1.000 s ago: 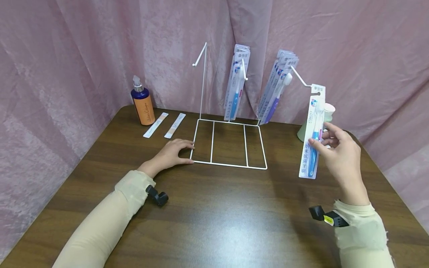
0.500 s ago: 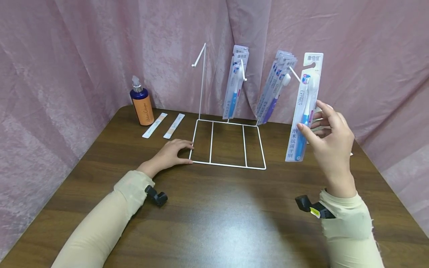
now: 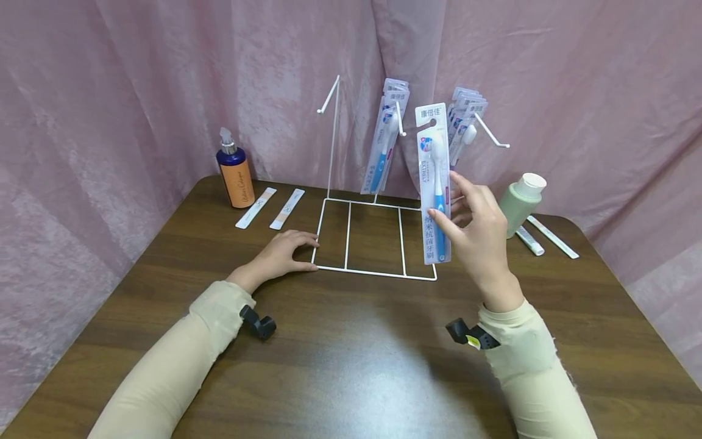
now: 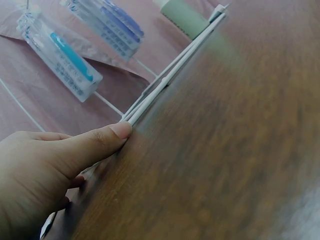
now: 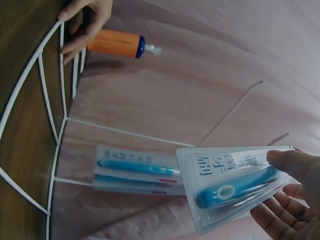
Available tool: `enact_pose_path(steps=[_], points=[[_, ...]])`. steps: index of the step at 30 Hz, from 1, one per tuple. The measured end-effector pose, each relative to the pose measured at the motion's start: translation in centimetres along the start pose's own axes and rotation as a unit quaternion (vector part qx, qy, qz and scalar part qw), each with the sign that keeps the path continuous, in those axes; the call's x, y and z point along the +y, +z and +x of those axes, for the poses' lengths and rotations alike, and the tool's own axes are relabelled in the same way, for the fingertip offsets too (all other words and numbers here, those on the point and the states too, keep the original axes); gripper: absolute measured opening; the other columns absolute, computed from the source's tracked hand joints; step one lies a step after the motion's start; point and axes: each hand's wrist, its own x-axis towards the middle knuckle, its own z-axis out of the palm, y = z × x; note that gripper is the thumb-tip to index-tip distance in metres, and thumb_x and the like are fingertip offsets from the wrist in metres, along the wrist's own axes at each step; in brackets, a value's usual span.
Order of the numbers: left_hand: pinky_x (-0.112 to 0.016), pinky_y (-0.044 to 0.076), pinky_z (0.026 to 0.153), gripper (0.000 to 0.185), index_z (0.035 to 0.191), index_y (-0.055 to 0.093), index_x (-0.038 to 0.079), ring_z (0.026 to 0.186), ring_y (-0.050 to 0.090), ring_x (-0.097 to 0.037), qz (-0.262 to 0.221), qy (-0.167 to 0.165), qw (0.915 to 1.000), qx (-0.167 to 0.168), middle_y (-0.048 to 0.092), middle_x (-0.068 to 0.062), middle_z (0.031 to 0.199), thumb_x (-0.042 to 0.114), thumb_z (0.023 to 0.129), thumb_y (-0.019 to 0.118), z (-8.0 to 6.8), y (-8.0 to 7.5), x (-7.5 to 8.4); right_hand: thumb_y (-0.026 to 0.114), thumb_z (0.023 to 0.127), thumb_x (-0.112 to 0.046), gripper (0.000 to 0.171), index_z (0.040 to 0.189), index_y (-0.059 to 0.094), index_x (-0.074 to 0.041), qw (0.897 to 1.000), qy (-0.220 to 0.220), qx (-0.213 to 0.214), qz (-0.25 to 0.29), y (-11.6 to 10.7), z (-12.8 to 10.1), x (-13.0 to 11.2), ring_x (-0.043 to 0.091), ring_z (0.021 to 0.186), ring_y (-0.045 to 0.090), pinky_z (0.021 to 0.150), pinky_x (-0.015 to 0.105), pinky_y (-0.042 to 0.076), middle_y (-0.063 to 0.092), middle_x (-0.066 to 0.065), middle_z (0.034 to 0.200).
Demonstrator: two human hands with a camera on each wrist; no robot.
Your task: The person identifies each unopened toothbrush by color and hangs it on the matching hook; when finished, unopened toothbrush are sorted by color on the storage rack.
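Note:
My right hand (image 3: 479, 235) pinches a packaged blue toothbrush (image 3: 436, 189) between thumb and fingers. The pack is upright, raised in front of the white wire display rack (image 3: 375, 272). Its top has a hook-shaped cutout. In the right wrist view the pack's lower end (image 5: 227, 192) faces the camera. My left hand (image 3: 276, 256) rests at the rack's front left corner, thumb and fingertips apart and touching the wire. Blue toothbrush packs (image 3: 384, 143) hang on the middle hook. Other packs (image 3: 466, 116) hang on the right hook, partly hidden by the held pack. The left hook (image 3: 329, 94) is bare.
An orange and blue pump bottle (image 3: 237, 177) stands back left, beside two flat white sachets (image 3: 256, 208). At the right are a green bottle (image 3: 521, 201), a white tube (image 3: 529, 241) and a thin white strip (image 3: 554, 238). A pink curtain (image 3: 164, 91) hangs behind.
My right hand has carried the toothbrush pack from the right side leftward, past the right hook, to the front of the rack. It rose, then came slightly lower. My left hand has stayed put.

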Motion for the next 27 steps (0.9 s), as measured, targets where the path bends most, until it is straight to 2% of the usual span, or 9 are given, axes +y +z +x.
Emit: enact_pose_path(steps=[5,12,15,22,27], points=[[-0.057,0.031,0.109,0.055,0.123,0.064,0.012,0.132,0.045,-0.033,0.002,0.001,1.0,0.0,0.055,-0.01,0.14,0.041,0.079,0.076,0.2,0.3,0.0,0.081,0.074,-0.005,0.061,0.13,0.057,0.0,1.0,-0.002,-0.016,-0.001,0.9,0.0,-0.1,0.024,0.074,0.062,0.067,-0.001,0.041,0.059,0.022,0.094],[-0.057,0.032,0.109,0.054,0.123,0.064,0.011,0.132,0.046,-0.033,0.0,0.005,1.0,0.002,0.055,-0.01,0.14,0.041,0.079,0.077,0.4,0.3,0.2,0.081,0.076,-0.008,0.058,0.129,0.058,-0.001,0.999,-0.004,-0.03,-0.019,1.8,-0.1,0.1,0.026,0.077,0.061,0.065,-0.001,0.039,0.059,0.02,0.094],[-0.057,0.031,0.109,0.054,0.123,0.064,0.011,0.132,0.046,-0.033,0.0,0.004,1.0,0.001,0.055,-0.01,0.14,0.04,0.079,0.077,0.4,0.2,0.4,0.081,0.076,-0.01,0.058,0.129,0.059,-0.002,0.999,-0.007,-0.03,-0.024,2.2,0.0,0.1,0.026,0.077,0.061,0.065,0.005,0.044,0.059,0.019,0.094],[-0.057,0.031,0.11,0.054,0.123,0.064,0.011,0.132,0.045,-0.034,0.001,0.002,1.0,-0.001,0.055,-0.011,0.14,0.04,0.08,0.076,0.4,0.1,0.6,0.08,0.077,-0.012,0.058,0.13,0.058,-0.003,0.999,-0.001,-0.031,-0.038,3.3,0.1,0.2,0.027,0.077,0.062,0.065,0.033,0.054,0.059,0.02,0.095],[-0.056,0.03,0.111,0.054,0.123,0.064,0.011,0.132,0.045,-0.033,0.002,0.0,1.0,-0.002,0.055,-0.01,0.14,0.04,0.08,0.076,0.2,0.0,0.4,0.079,0.078,-0.012,0.057,0.13,0.057,-0.001,0.999,0.007,-0.028,-0.032,4.3,0.5,0.4,0.028,0.08,0.061,0.067,0.038,0.056,0.059,0.021,0.096]])
